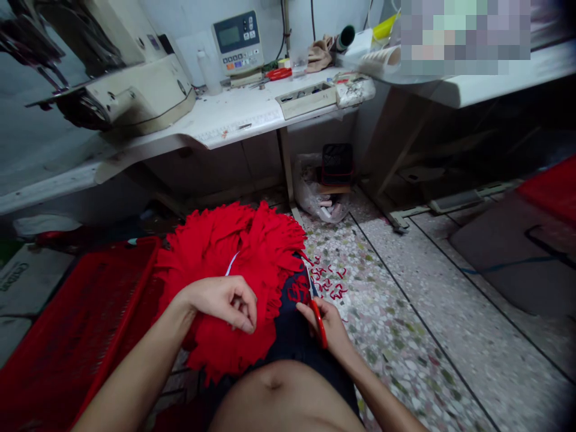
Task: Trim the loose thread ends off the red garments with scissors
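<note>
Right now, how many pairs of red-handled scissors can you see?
2: scissors held in the right hand; scissors lying on the white worktable. Others may be hidden.

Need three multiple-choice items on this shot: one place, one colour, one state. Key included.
1. Where do the small red scraps lie?
A) Inside a cardboard box
B) On the speckled terrazzo floor, right of the red fabric pile
C) On top of a sewing machine

2. What colour is the handle of the scissors in the right hand?
A) Black
B) Yellow
C) Red

3. What state is the left hand in?
A) Curled over the pile, holding no tool
B) Gripping a tape measure
C) Flat on the floor

1: B, scraps are scattered across the floor.
2: C, red loops show in the right hand's grip.
3: A, its fingers curl above the fabric, with no tool visible.
</note>
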Tool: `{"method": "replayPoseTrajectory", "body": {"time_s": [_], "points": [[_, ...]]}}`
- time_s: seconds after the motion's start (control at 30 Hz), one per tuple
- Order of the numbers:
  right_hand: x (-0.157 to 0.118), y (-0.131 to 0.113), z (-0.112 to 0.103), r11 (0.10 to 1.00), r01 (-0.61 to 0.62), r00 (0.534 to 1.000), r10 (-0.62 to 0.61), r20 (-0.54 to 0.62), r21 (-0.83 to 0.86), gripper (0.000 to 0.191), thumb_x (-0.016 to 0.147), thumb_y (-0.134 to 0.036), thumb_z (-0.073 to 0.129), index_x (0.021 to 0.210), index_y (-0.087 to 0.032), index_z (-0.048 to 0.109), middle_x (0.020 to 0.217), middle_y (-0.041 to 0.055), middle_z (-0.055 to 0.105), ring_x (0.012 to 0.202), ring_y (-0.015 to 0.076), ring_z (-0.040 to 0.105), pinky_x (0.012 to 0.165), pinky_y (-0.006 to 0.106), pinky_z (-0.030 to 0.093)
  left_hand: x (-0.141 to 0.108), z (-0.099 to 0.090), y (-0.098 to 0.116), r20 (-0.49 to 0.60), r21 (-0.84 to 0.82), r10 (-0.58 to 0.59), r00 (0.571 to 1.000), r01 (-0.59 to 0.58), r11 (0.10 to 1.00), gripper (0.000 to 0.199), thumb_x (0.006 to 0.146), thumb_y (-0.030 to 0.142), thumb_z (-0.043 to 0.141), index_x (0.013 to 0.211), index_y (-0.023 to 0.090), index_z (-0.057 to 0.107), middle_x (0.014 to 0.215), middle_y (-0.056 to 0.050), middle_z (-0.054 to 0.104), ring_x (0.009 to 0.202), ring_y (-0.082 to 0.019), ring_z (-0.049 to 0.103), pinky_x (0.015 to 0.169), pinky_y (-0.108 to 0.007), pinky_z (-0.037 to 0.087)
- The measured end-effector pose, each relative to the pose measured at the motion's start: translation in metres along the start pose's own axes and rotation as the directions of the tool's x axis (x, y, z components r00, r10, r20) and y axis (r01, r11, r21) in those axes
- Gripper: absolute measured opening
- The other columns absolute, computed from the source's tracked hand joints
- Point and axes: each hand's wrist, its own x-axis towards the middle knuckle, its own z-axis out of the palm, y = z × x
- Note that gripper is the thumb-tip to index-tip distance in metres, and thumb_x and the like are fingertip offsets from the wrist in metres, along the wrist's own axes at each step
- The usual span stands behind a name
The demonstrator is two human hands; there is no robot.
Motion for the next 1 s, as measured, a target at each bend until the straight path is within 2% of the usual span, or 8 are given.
{"method": "replayPoseTrajectory", "body": {"time_s": [0.1,0.2,0.3,0.47,0.6,0.7,0.83,1.0], "points": [[0.004,0.001,-0.005,1.000,-0.022,1.000,0.022,0.003,-0.011,0.054,0.082,-0.065,0.072,0.065,-0.023,0.043,0.046,-0.0075,0.044,0.038,0.0109,0.043,0.038,0.022,0.030,-0.017,-0.005,-0.008,-0.189,-0.121,-0.083,0.978,0.061,0.991,0.035,0.083,0.045,0.077,0.099,0.014,0.078,0.068,-0.006,0.072,0.058,-0.015,0.064,0.056,-0.023,0.050],[0.010,-0.004,-0.005,0.999,-0.034,0.999,0.034,0.009,0.002,0.055,0.078,-0.067,0.075,0.064,-0.024,0.043,0.044,-0.0075,0.044,0.037,0.0110,0.042,0.038,0.022,0.029,-0.017,-0.007,-0.002,-0.612,-0.013,0.024,0.791,-0.041,0.999,0.034,0.089,0.046,0.070,0.094,0.013,0.073,0.071,-0.004,0.068,0.060,-0.013,0.061,0.059,-0.022,0.047],[0.014,-0.009,0.000,1.000,-0.020,0.999,0.020,0.025,0.000,0.056,0.076,-0.068,0.076,0.064,-0.024,0.043,0.045,-0.0074,0.044,0.038,0.0112,0.043,0.038,0.022,0.030,0.002,-0.007,0.007,-0.729,0.202,0.172,0.662,-0.032,0.979,0.031,0.093,0.043,0.064,0.094,0.014,0.074,0.082,-0.005,0.067,0.068,-0.014,0.060,0.062,-0.022,0.045],[0.014,-0.012,0.010,1.000,-0.013,0.999,0.013,0.051,-0.009,0.056,0.079,-0.069,0.072,0.066,-0.024,0.041,0.049,-0.0081,0.042,0.040,0.0108,0.043,0.039,0.022,0.032,0.050,-0.002,0.003,-0.691,0.535,0.266,0.672,0.229,0.813,0.026,0.093,0.030,0.061,0.112,0.017,0.074,0.085,-0.007,0.069,0.076,-0.020,0.062,0.070,-0.027,0.042],[0.007,-0.013,0.011,1.000,-0.023,0.998,0.022,0.063,0.013,0.056,0.079,-0.068,0.073,0.066,-0.024,0.041,0.050,-0.0088,0.040,0.040,0.0097,0.042,0.040,0.022,0.031,0.070,0.001,-0.001,-0.690,0.600,0.211,0.693,0.384,0.702,0.013,0.087,0.023,0.065,0.098,0.020,0.072,0.085,-0.008,0.070,0.080,-0.024,0.064,0.066,-0.028,0.038],[0.002,-0.013,0.004,0.999,-0.026,0.997,0.024,0.068,0.020,0.054,0.080,-0.066,0.073,0.066,-0.023,0.043,0.049,-0.0087,0.041,0.039,0.0099,0.043,0.040,0.022,0.030,0.066,0.000,0.003,-0.671,0.573,0.237,0.703,0.289,0.767,0.007,0.088,0.025,0.064,0.086,0.020,0.068,0.078,-0.004,0.064,0.071,-0.020,0.059,0.064,-0.027,0.038],[0.003,-0.020,-0.007,0.999,-0.021,0.999,0.020,0.040,0.038,0.051,0.080,-0.063,0.076,0.067,-0.023,0.048,0.046,-0.0066,0.048,0.038,0.0113,0.044,0.040,0.023,0.030,0.049,-0.002,0.008,-0.633,0.398,0.316,0.707,-0.053,0.916,0.007,0.087,0.023,0.064,0.085,0.016,0.065,0.092,-0.005,0.063,0.084,-0.017,0.061,0.078,-0.026,0.045],[0.012,-0.046,-0.011,0.990,0.081,0.996,-0.077,-0.034,0.117,0.048,0.067,-0.052,0.090,0.069,-0.022,0.053,0.057,-0.0010,0.063,0.049,0.0149,0.055,0.048,0.026,0.043,0.037,0.006,0.011,-0.592,0.017,0.165,0.789,-0.192,0.981,0.017,0.085,0.028,0.070,0.091,0.014,0.063,0.085,-0.001,0.062,0.076,-0.014,0.057,0.073,-0.024,0.045]]}}
